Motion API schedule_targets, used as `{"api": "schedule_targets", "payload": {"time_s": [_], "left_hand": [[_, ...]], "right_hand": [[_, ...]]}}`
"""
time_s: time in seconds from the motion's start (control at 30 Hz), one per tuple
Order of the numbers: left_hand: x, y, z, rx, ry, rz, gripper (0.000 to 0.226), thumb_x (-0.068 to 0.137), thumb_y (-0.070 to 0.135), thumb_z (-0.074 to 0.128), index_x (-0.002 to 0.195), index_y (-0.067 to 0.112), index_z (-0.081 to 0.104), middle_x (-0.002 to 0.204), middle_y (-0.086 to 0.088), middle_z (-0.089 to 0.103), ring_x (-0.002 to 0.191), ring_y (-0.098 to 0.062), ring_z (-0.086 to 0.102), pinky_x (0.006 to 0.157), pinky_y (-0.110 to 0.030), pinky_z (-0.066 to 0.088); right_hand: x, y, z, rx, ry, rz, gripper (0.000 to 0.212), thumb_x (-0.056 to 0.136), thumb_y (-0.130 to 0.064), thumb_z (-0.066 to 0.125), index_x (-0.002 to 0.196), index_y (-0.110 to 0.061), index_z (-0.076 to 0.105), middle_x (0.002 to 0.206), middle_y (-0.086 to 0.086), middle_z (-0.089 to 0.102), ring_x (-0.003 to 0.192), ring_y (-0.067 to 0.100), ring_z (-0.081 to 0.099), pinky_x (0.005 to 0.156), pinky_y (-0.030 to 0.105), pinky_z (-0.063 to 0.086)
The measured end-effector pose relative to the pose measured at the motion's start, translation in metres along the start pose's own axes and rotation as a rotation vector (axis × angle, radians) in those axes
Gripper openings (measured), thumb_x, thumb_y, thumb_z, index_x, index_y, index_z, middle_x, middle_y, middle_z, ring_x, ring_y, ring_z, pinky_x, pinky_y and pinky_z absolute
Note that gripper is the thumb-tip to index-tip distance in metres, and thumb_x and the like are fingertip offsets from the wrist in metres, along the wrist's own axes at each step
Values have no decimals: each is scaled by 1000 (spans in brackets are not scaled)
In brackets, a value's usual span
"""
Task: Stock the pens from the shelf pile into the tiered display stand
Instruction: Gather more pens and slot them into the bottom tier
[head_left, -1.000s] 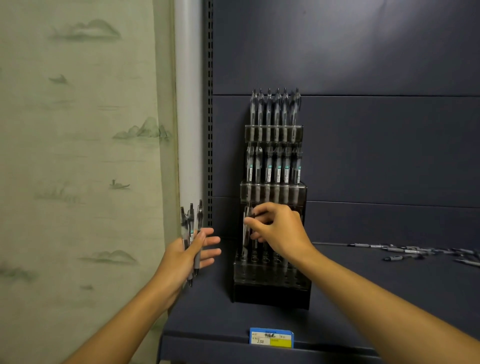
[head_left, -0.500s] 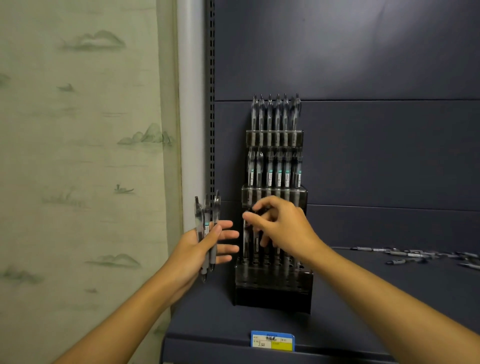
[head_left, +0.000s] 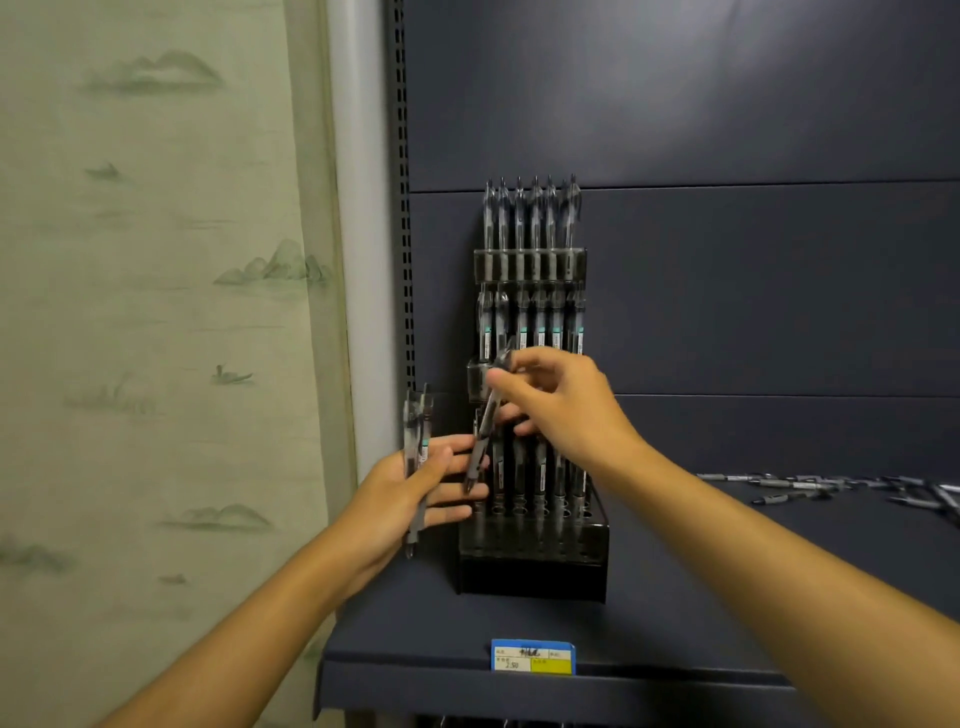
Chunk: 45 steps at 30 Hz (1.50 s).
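Change since earlier: right hand (head_left: 563, 410) has lifted off the bottom row and now carries a single pen (head_left: 485, 421) drawn from the left hand's bundle, which has thinned to about two.
Head view, right hand: thumb and fingers pinch the single pen near its upper end; the other fingers are loosely curled.
Head view, left hand (head_left: 415, 493): held just left of the display stand (head_left: 532, 566), thumb pressing the remaining pens (head_left: 417, 447) against the palm, fingers stretched out towards the stand.
Single pen, axis: long axis tilted, clip end up and to the right, tip down and to the left, over the left fingertips (not yet plumb).
Stand: top and middle tiers look full; the bottom tier holds several upright pens, with open holes at its front and left.
Shelf pile (head_left: 831, 488): loose pens lie well apart to the right on the shelf (head_left: 415, 639).
Step in hand: carrying one pen across to a free hole.
Next move calls for: righting the pen to vertical, tip down, then lowering it straight into a free bottom-tier hole.
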<state>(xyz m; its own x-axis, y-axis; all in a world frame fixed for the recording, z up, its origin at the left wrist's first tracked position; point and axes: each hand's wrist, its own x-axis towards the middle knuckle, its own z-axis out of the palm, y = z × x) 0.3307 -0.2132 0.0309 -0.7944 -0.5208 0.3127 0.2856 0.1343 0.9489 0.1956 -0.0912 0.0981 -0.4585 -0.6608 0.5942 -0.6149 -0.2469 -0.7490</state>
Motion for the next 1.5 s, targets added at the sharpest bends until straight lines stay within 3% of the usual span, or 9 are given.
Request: {"api": "schedule_targets", "payload": {"time_s": [0.2, 0.7, 0.93, 1.27, 1.37, 1.5], "left_hand": [[-1, -4, -27, 41, 128, -8, 30, 101, 25, 45, 123, 14, 63, 111, -3, 75, 98, -23, 73, 78, -28, 61], [-15, -20, -31, 165, 147, -70, 25, 102, 24, 45, 116, 19, 65, 105, 2, 77, 93, -19, 74, 72, -25, 60], [-12, -19, -28, 161, 152, -72, 24, 103, 22, 45, 115, 19, 66, 104, 1, 77, 91, -17, 74, 74, -27, 60], [-2, -10, -17, 99, 123, -30, 23, 102, 21, 45, 114, 16, 65, 100, 1, 77, 83, -13, 74, 71, -26, 60], [-1, -6, -14, 98, 119, -20, 23, 102, 21, 46, 113, 16, 65, 104, -2, 77, 83, -13, 74, 69, -25, 60], [2, 3, -6, 98, 79, -7, 24, 101, 24, 46, 114, 18, 65, 107, -3, 76, 86, -15, 74, 68, -25, 59]], "right_hand": [[8, 7, -19, -17, 150, 37, 9, 90, -26, 71, 94, -18, 68, 83, 2, 76, 68, 14, 74, 64, 27, 61], [-6, 43, 5, -181, 85, 99, 16, 90, -31, 70, 100, -18, 69, 82, -2, 75, 65, 7, 72, 67, 31, 62], [-10, 49, 16, -295, -41, 107, 15, 91, -33, 68, 100, -21, 72, 84, -3, 75, 66, 8, 72, 73, 34, 62], [-14, 59, 11, -460, -37, 140, 28, 83, -55, 70, 90, -28, 68, 74, -8, 73, 64, 3, 70, 74, 36, 61], [-13, 50, 4, -382, -29, 123, 25, 85, -49, 70, 89, -25, 70, 76, -6, 74, 64, 3, 71, 76, 34, 60], [-11, 26, 4, -293, -82, 8, 20, 87, -42, 71, 97, -24, 73, 84, -8, 75, 80, -1, 69, 79, 21, 56]]}}
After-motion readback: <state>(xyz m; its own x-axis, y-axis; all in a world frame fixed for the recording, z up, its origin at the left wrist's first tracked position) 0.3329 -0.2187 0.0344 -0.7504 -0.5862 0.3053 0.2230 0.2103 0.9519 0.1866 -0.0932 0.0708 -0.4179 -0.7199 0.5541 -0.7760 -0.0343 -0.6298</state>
